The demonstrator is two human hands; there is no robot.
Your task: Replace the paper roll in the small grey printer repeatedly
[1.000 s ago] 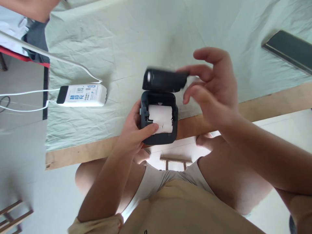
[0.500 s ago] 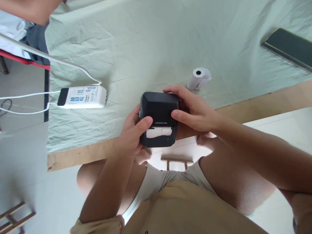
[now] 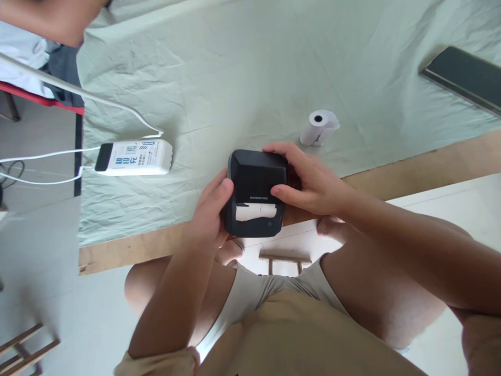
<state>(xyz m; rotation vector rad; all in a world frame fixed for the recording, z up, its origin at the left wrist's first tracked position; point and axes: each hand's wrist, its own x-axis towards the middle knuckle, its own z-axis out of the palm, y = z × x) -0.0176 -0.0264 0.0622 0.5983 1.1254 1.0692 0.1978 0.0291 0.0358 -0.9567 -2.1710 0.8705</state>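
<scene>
A small black label printer (image 3: 256, 180) sits at the table's near edge with its lid closed. A curled strip of white paper (image 3: 255, 211) pokes out of its front slot. My left hand (image 3: 211, 211) grips the printer's left side, thumb resting on the lid. My right hand (image 3: 309, 180) wraps over the right side, thumb pressing on the lid near the slot. A spare white paper roll (image 3: 318, 126) lies on the cloth just beyond my right hand.
A pale green cloth (image 3: 235, 68) covers the wooden table (image 3: 430, 159). A white power bank (image 3: 135, 156) with white cables lies at the left. A dark phone (image 3: 464, 78) lies far right. Another person's arm (image 3: 47, 21) shows at the top left.
The printer's lid was open with the roll showing; my right hand has shut it. Both hands now clasp the closed printer, which has shifted slightly away from me.
</scene>
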